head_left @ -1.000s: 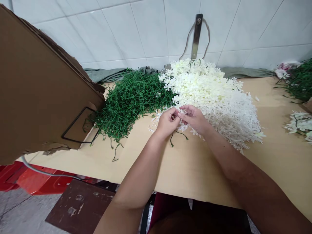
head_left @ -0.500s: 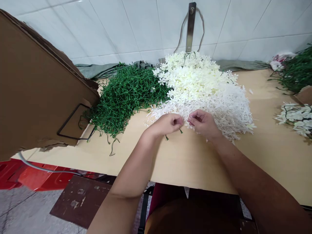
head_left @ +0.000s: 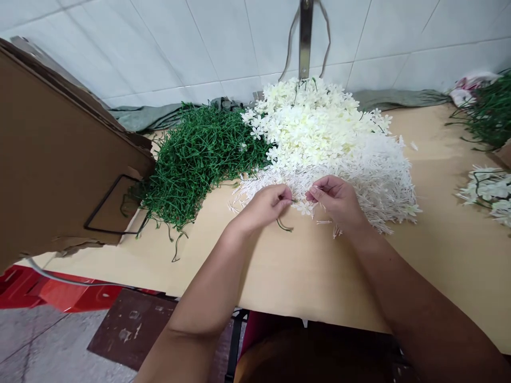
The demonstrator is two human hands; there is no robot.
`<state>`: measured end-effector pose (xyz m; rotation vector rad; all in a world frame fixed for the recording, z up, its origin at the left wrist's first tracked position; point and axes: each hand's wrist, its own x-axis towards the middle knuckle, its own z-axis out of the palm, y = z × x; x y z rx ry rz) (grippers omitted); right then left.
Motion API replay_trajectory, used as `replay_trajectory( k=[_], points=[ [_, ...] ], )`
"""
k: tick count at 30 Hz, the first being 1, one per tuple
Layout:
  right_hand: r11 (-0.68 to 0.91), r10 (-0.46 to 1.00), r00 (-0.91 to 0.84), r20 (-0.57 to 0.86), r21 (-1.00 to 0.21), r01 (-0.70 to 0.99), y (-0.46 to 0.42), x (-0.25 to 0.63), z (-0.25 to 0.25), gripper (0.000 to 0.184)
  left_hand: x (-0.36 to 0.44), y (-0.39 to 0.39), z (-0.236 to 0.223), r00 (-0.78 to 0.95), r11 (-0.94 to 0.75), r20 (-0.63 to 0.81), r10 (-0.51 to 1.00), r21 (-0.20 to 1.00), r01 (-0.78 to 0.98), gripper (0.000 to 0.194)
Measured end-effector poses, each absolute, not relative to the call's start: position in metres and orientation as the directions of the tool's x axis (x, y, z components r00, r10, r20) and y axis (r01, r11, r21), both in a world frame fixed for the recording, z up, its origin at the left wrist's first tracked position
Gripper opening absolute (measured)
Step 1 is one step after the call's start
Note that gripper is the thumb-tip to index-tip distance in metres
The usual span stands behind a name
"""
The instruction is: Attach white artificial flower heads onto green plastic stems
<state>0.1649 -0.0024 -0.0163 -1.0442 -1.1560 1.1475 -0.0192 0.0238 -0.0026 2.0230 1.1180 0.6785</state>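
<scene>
Here, left hand (head_left: 266, 207): grip closed, thumb and forefinger pinching a green stem (head_left: 294, 201); its tip pokes out toward the right hand.
Right hand (head_left: 339, 202): thumb and fingertips pressed together; anything between them too small to tell. Hands apart, near each other.
Box (head_left: 67, 154): brown cardboard, torn edges, left end of desk (head_left: 311, 266); contents hidden. Black wire frame (head_left: 104, 204) against its lower side.
Green pile (head_left: 207, 149): loose stems, between box and flowers.
Flowers (head_left: 315, 125): white heap by the wall, touching the green pile.
White bits (head_left: 379, 181): thin, heaped in front of the flowers, some just beside the hands.
Loose flower (head_left: 305, 207): between the hands.
Loose stem (head_left: 284, 226): curved, just below left hand.
</scene>
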Motion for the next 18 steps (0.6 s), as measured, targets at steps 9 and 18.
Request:
replay_trajectory(
  k=[9, 18],
  points=[
    [0.177, 0.984, 0.039, 0.175, -0.982, -0.058, -0.01, 0.157, -0.011, 0.025, -0.011, 0.022, -0.004, 0.335, 0.014, -0.035, 0.941, 0.998, 0.064, 0.028],
    [0.22, 0.974, 0.047, 0.22, -0.975, 0.006, -0.009, 0.156, -0.01, 0.014, -0.008, 0.021, -0.005, 0.389, 0.015, -0.032, 0.921, 0.999, 0.046, 0.036]
  ],
)
